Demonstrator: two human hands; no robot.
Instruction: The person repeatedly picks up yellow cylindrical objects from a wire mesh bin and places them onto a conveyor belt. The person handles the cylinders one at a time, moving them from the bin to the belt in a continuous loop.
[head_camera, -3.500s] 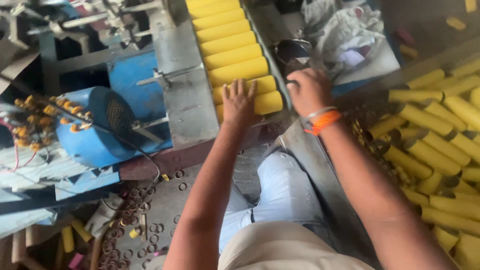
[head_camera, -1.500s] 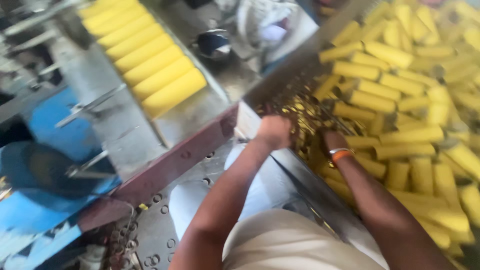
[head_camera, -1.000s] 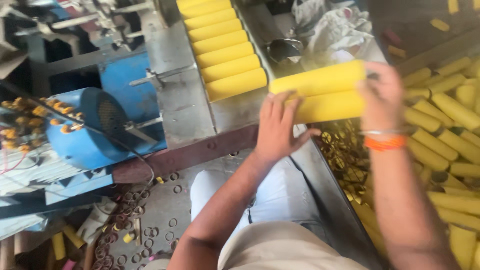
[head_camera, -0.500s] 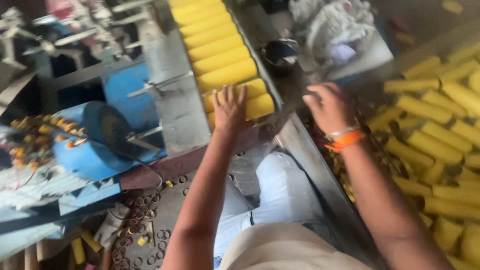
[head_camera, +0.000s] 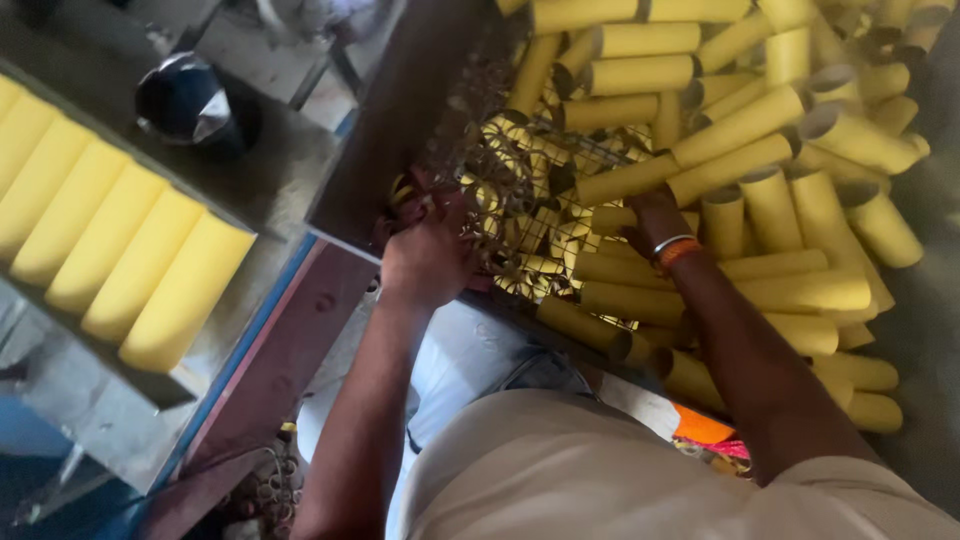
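Fingers of the left hand (head_camera: 428, 262) curl shut at the edge of the wire basket (head_camera: 520, 190), apparently gripping its rim or the small yellow rings (head_camera: 530, 225) there; exactly what they hold I cannot tell. Right hand (head_camera: 652, 215) reaches into the heap of yellow tubes (head_camera: 770, 200), its fingers hidden among them, so their spread cannot be told. A neat pickup would mean closing on one tube near its middle without disturbing the heap. More tubes lie in a row (head_camera: 110, 250) on the metal bench (head_camera: 290, 180).

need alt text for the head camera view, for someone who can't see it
A person's left hand and right hand reach into a heap of yellow tubes over a wire mesh. More yellow tubes lie in a row at the left.
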